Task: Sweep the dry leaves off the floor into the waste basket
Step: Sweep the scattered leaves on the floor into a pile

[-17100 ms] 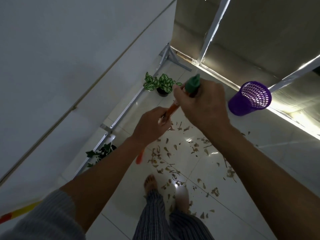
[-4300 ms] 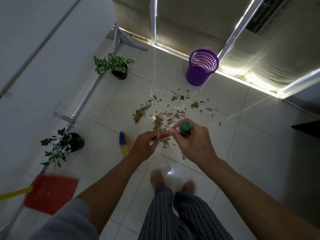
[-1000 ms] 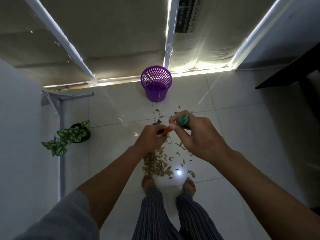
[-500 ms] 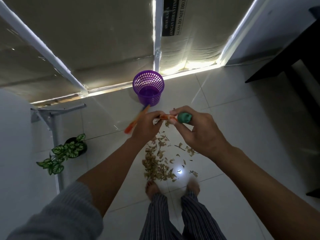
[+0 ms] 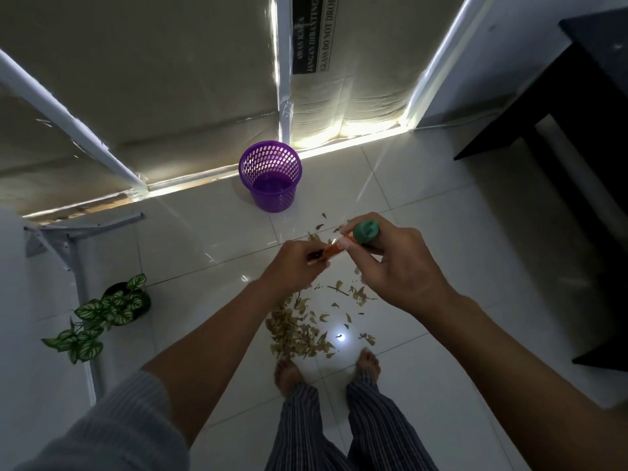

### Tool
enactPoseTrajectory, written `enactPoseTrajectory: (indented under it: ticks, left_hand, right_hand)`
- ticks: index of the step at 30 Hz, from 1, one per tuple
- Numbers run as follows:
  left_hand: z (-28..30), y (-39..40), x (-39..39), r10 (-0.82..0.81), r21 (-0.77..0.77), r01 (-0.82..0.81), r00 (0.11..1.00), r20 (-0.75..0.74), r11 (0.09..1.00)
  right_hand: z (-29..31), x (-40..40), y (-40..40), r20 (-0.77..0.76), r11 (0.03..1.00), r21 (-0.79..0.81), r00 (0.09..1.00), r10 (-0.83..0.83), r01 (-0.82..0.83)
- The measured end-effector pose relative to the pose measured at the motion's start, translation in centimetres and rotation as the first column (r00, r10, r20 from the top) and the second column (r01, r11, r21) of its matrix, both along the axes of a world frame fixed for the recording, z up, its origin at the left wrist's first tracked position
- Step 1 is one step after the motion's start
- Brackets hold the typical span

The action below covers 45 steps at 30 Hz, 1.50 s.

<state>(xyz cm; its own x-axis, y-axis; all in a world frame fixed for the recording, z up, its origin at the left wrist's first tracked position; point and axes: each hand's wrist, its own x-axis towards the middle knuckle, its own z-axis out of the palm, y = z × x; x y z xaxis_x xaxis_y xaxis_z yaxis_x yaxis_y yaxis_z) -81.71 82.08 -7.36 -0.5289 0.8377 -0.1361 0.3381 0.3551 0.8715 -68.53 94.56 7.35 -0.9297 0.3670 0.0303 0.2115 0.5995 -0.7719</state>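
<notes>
Glossy white floor tiles [image 5: 424,205] are throwing glare from a light strip running along the base of a cardboard-covered wall; the rest of the room is sitting dim.

Landmark: purple waste basket [image 5: 271,176], perforated plastic, tapered, standing upright against that wall, mouth open. It is looking empty, though the lattice is making that hard to confirm.

Dry leaves [image 5: 299,329] are lying on the near side of the basket, well apart from it: one dense tan pile just ahead of the bare feet [image 5: 289,370], plus thin curled flakes trailing from the pile toward the basket. None inside it yet, so my read is that gathering is mostly done and transfer is pending.

Broom handle [image 5: 334,249] is being held nearly end-on to the camera, between pile and basket: orange shaft, green ribbed end cap. Bristle end is hidden under the hands. Right hand [image 5: 396,270] is wrapping the capped top, fingers closed around it, likely acting as pivot. Left hand [image 5: 295,266] is clamping the shaft just below, fingers curled tight, likely driving the stroke.

Potted plant [image 5: 112,309], variegated green leaves in a dark pot, is sitting far to the basket's left by a white metal frame, clear of the sweep path. Dark table [image 5: 577,107] is standing off to the basket's right.
</notes>
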Motion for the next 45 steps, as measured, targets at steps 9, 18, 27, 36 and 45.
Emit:
enactPoseTrajectory:
  ticks: [9,18,27,36,45]
  left_hand:
    - [1.0,2.7,0.3,0.171,0.214,-0.13,0.967,-0.187,0.968]
    - [-0.5,7.9,5.3,0.032,0.008,-0.031,0.996,-0.086,0.999]
    - [3.7,17.2,6.7,0.067,0.099,-0.046,0.973,-0.222,0.994]
    - [2.7,27.7,3.1,0.061,0.175,0.002,0.932,-0.356,0.985]
    - [-4.0,31.3,3.0,-0.064,-0.031,0.057,0.957,-0.283,0.998]
  right_hand:
    - [0.0,1.4,2.1,-0.109,0.995,0.096,0.994,0.03,-0.02]
    - [-2.6,5.2,7.6,0.086,0.99,0.093,0.991,0.1,-0.108]
    - [1.3,7.2,18.5,-0.239,0.997,0.057,0.969,0.056,-0.044]
    - [-0.9,6.5,25.5,-0.323,0.983,0.17,0.946,-0.004,0.062]
    - [-7.1,5.0,27.7,0.058,0.985,0.169,0.998,-0.034,0.024]
